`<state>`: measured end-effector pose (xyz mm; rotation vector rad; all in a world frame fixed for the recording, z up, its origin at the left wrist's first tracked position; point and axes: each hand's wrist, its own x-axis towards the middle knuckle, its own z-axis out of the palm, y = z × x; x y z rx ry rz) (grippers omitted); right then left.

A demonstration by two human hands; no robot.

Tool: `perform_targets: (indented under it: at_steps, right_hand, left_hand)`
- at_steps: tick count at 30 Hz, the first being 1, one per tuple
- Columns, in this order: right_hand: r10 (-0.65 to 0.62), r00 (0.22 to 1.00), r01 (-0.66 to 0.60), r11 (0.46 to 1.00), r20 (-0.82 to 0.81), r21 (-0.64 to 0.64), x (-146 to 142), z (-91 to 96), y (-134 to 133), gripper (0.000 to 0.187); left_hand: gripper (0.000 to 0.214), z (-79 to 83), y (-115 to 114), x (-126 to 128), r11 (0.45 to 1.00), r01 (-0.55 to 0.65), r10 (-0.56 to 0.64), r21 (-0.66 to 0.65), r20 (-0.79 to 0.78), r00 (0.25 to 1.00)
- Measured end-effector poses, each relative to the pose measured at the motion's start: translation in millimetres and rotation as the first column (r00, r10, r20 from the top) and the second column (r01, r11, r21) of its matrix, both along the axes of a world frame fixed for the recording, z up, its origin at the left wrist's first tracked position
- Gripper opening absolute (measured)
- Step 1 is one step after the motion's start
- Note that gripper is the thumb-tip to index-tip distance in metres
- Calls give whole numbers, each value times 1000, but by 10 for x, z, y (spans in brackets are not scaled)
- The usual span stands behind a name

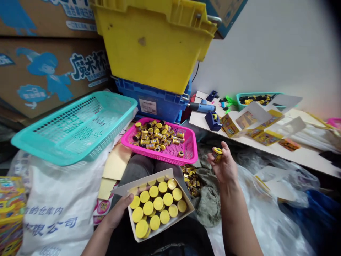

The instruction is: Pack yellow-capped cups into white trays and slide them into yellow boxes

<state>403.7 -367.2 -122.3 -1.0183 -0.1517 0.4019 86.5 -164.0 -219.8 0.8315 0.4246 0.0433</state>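
My left hand (119, 210) grips the left side of an open white carton (162, 175) on my lap. Rows of small containers with round yellow lids (158, 203) stand upright in it. At the right, my right hand (226, 168) is raised with its fingers closed around a small yellow-lidded jar (217, 152). Beyond the carton, a pink basket (192, 147) holds a loose heap of similar small jars (156, 135), with dark and yellow ends showing. More yellow pieces (191, 179) lie below the basket, partly hidden by it.
A turquoise basket (71, 138) rests on a white sack (57, 199) at left. Yellow (154, 42) and blue crates (128, 87) stand behind, beside stacked cardboard boxes (61, 76). The right-hand table (198, 121) carries an electric screwdriver (202, 107), tape dispensers and opened cartons (255, 122).
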Motion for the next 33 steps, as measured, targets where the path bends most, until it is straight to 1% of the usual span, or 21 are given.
perform_targets:
  at_steps: [2, 5, 7, 11, 13, 17, 19, 20, 22, 24, 25, 27, 28, 30, 31, 32, 33]
  right_hand:
    - [22, 999, -23, 999, -35, -22, 120, -60, -79, 48]
    - [57, 996, -61, 996, -70, -61, 230, -161, -149, 42]
    - [23, 998, -28, 996, -59, -85, 274, -248, -152, 41]
    - [-109, 994, 103, 983, -29, -150, 360, -435, -113, 32]
    - [-136, 990, 127, 978, -40, -168, 401, -513, -114, 34]
    - [-121, 991, 111, 977, -48, -180, 443, -613, -178, 49]
    - [-112, 993, 105, 975, -26, -198, 448, -638, -210, 56]
    - [-101, 995, 96, 974, -14, -203, 450, -643, -217, 55]
    - [-52, 999, 48, 979, -13, -200, 454, -630, -206, 48]
    - [-25, 999, 18, 981, -33, -195, 442, -566, -176, 44]
    - [-32, 999, 24, 980, -40, -200, 420, -510, -163, 43]
    - [-59, 998, 54, 976, -17, -209, 324, -344, -158, 35]
    - [-48, 999, 48, 978, 6, -205, 248, -236, -169, 30]
    - [45, 997, -34, 984, 60, -174, 49, 19, -212, 23]
    - [133, 989, -120, 977, 66, -174, -68, 158, -237, 27]
    - [199, 975, -180, 968, 98, -177, -191, 295, -259, 31]
    - [280, 954, -255, 946, 109, -202, -321, 423, -274, 33]
  left_hand:
    - [76, -22, -7, 0, 1000, -2, 2, -28, -7, 1000]
    - [77, -18, -30, 9, 998, -44, 42, -43, -37, 998]
    - [75, 17, -50, 28, 998, -60, 59, -30, -43, 997]
    - [75, 100, -74, 77, 998, -62, 62, -16, -23, 998]
    - [74, 112, -70, 88, 998, -56, 55, -13, -30, 998]
    - [75, 64, -49, 74, 1000, -6, 5, -13, -32, 999]
    - [77, 36, -49, 63, 1000, -10, 10, -9, -28, 1000]
    - [77, 30, -53, 60, 1000, -25, 25, -9, -35, 999]
    - [76, 40, -63, 64, 998, -55, 54, -15, -62, 997]
    - [75, 81, -71, 80, 998, -65, 64, -10, -87, 994]
    - [75, 108, -75, 90, 998, -65, 65, 9, -95, 993]
    - [75, 154, -81, 108, 996, -68, 74, 61, -110, 991]
    - [75, 162, -82, 114, 993, -72, 82, 88, -120, 989]
    - [77, 137, -78, 112, 994, -93, 100, 60, -132, 986]
    - [79, 106, -72, 104, 993, -108, 113, 51, -130, 985]
    - [80, 71, -64, 93, 993, -106, 111, 46, -116, 987]
    - [81, 37, -53, 82, 996, -78, 82, 52, -88, 993]
